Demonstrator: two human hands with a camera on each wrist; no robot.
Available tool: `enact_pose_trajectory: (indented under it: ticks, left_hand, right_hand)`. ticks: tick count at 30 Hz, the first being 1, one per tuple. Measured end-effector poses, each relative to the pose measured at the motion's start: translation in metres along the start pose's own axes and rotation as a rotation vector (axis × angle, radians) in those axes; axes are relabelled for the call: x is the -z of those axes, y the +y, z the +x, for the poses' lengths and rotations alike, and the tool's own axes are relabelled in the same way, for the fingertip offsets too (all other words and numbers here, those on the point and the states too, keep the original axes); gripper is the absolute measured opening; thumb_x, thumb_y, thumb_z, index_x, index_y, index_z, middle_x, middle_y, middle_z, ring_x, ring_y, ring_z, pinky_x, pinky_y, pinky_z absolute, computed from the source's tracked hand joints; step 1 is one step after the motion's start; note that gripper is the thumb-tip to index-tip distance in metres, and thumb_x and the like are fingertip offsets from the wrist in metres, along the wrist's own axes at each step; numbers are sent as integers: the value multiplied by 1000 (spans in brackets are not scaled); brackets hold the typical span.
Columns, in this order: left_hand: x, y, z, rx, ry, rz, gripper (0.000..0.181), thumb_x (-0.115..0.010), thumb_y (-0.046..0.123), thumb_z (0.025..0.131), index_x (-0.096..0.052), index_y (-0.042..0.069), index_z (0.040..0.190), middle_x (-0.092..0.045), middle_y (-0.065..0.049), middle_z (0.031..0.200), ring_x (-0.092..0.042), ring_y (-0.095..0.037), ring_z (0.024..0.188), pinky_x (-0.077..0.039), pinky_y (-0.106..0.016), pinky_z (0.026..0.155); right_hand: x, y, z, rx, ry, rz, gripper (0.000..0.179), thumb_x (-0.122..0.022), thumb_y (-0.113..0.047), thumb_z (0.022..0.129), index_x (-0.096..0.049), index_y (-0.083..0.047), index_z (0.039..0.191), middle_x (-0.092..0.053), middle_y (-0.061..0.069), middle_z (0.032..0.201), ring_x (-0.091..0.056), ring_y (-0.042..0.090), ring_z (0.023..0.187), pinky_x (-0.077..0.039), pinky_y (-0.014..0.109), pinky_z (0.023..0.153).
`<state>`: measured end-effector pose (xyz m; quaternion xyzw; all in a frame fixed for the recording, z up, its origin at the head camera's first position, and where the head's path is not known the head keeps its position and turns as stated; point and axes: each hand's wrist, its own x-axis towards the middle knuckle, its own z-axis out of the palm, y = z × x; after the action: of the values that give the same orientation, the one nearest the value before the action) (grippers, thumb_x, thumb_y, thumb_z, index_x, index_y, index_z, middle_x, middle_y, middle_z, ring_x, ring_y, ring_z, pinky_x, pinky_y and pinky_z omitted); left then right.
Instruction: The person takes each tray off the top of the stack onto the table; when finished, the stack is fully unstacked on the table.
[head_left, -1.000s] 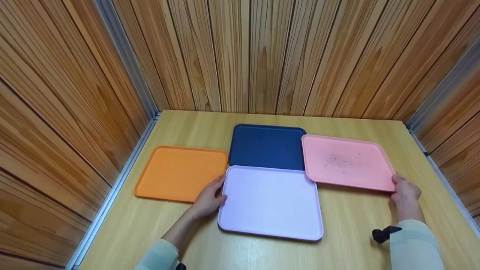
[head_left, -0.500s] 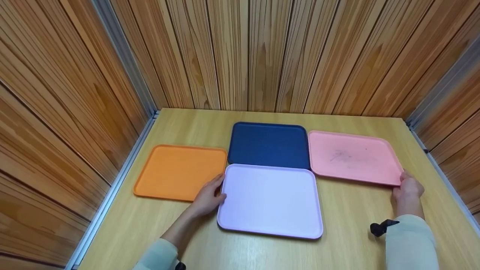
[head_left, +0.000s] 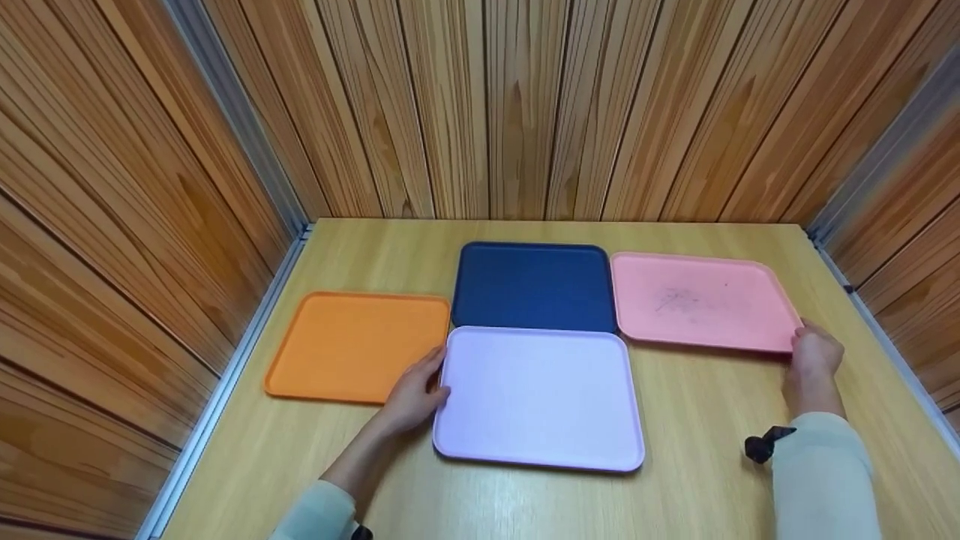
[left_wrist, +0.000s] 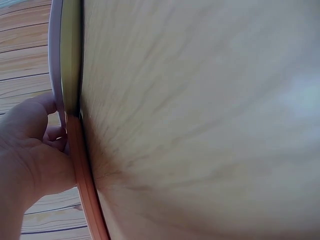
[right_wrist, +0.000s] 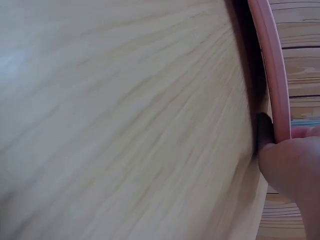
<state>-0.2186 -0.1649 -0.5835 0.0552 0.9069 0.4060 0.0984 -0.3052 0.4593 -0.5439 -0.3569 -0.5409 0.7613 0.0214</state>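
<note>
My left hand [head_left: 412, 394] lies by the left edge of a lavender tray [head_left: 536, 397], thumb at its rim and the other fingers reaching along the side over the corner of an orange tray [head_left: 356, 345]. In the left wrist view a yellow rim [left_wrist: 71, 55] shows under the lavender one. My right hand [head_left: 816, 351] pinches the near right corner of a scuffed pink tray [head_left: 705, 300]; the right wrist view shows a fingertip [right_wrist: 265, 127] beneath the pink edge. Behind the lavender tray, a navy tray [head_left: 532, 285] sits close against the pink one's left side.
All the trays are on a light wood table [head_left: 697, 435]. Wood-plank walls [head_left: 517, 112] stand at the back and both sides, with metal framing [head_left: 225, 360] along the left edge. A dark wrist device [head_left: 765, 444] sticks out from my right sleeve.
My right hand has moved the pink tray rightward and away from me. Its left end overlapped the navy and lavender trays; now it lies beside the navy tray. The left hand has stayed put.
</note>
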Motion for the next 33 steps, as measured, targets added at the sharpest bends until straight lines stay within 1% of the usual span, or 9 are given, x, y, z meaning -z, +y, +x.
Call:
enact_pose_trajectory:
  ticks: [3, 5, 7, 10, 12, 16, 23, 30, 33]
  left_hand:
    - [-1, -2, -1, -25, 8, 11, 69, -64, 22, 99, -32, 14, 159, -29, -4, 165, -27, -29, 150, -23, -49, 120]
    - [-2, -3, -3, -52, 13, 21, 69, -65, 20, 98, -32, 10, 159, -31, -8, 164, -28, -31, 149, -24, -49, 120]
    - [-2, -4, -4, -75, 16, 29, 69, -65, 17, 97, -33, 7, 158, -31, -11, 163, -29, -33, 148, -23, -50, 120]
    - [-2, -4, -4, -65, 12, 25, 69, -64, 18, 98, -33, 7, 158, -31, -10, 163, -28, -32, 149, -22, -49, 120]
    - [-1, -3, -3, -34, 7, 17, 70, -65, 20, 98, -32, 11, 159, -29, -7, 164, -27, -30, 150, -21, -48, 121]
    - [0, -2, -1, -8, 6, 18, 70, -65, 21, 99, -31, 15, 160, -28, -3, 165, -26, -28, 150, -21, -48, 121]
    - [2, 0, 0, -11, 4, 22, 69, -65, 21, 99, -31, 14, 159, -28, -4, 165, -25, -28, 150, -20, -48, 121]
    - [2, 1, 0, -24, -4, 32, 70, -64, 22, 99, -30, 14, 160, -28, -5, 165, -25, -27, 151, -20, -48, 121]
    - [3, -1, 0, -41, -1, 32, 70, -64, 21, 99, -30, 12, 160, -29, -7, 165, -26, -29, 150, -21, -48, 121]
  right_hand:
    - [-3, 0, 3, 95, 54, -230, 55, -39, -16, 105, -32, -22, 160, -32, -9, 162, -20, 5, 148, -24, 22, 117]
    - [-3, 1, 6, 130, 90, -321, 55, -42, -20, 104, -35, -17, 158, -42, -5, 156, -24, 8, 147, -26, 21, 115]
    - [-2, 1, 7, 149, 108, -384, 56, -44, -23, 104, -36, -15, 158, -44, -3, 155, -26, 9, 147, -28, 21, 114]
    - [-1, 0, 8, 120, 74, -363, 57, -45, -28, 105, -30, -19, 160, -29, -6, 164, -18, 9, 150, -24, 23, 117]
    - [-1, -2, 8, 128, 48, -385, 58, -43, -30, 106, -27, -20, 161, -20, -4, 168, -13, 12, 152, -22, 26, 119]
    - [-2, -3, 7, 183, 21, -460, 59, -40, -33, 107, -25, -18, 162, -18, 2, 168, -9, 18, 154, -15, 34, 122]
    - [-7, 3, 3, 262, 69, -434, 57, -42, -31, 106, -32, -13, 159, -26, 5, 166, -14, 18, 153, -12, 33, 123]
    - [-6, 7, -1, 279, 114, -272, 55, -46, -25, 106, -34, -16, 159, -30, -2, 164, -18, 8, 151, -12, 25, 121]
    - [-6, 10, -2, 310, 170, -237, 54, -49, -21, 104, -39, -12, 156, -47, 1, 152, -29, 8, 145, -20, 21, 118]
